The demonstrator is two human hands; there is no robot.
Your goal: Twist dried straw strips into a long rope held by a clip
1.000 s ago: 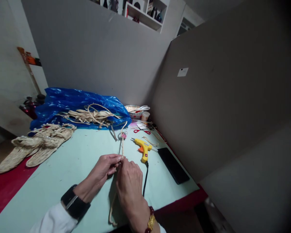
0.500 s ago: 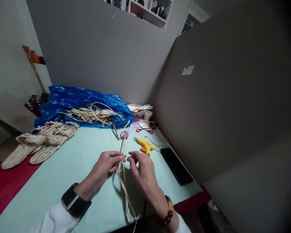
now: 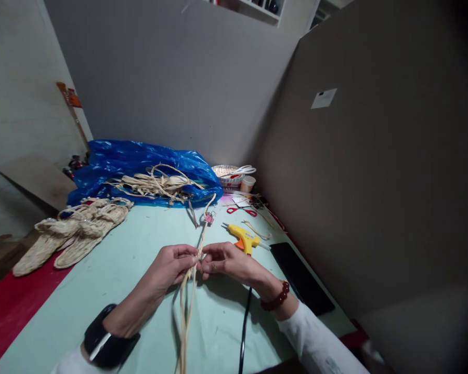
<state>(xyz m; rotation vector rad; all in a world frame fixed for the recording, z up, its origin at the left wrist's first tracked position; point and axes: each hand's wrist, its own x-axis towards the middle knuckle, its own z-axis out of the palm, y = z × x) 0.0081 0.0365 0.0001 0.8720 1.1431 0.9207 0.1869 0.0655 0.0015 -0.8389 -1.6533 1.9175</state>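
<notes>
Pale straw strands (image 3: 185,317) run down the table toward me, their upper part twisted or braided into a thin cord (image 3: 202,236). A pink binder clip (image 3: 209,218) grips the cord near its far end. My left hand (image 3: 177,265) is closed in a pinch on the strands just below the braided part. From the other side my right hand (image 3: 222,259) also pinches the strands, its fingertips almost touching those of the left. The exact crossing of the strands is hidden behind the fingers.
A yellow glue gun (image 3: 244,237) with a black cord lies right of my hands, near a black phone-like slab (image 3: 300,275) and red-handled scissors (image 3: 242,210). Behind are a blue plastic bag (image 3: 140,150) of straw and a basket (image 3: 228,174). Woven sandals (image 3: 81,234) sit left.
My right hand has moved in from the right and closed on the strands beside my left hand. The lower strands now hang straighter, and the view has shifted slightly.
</notes>
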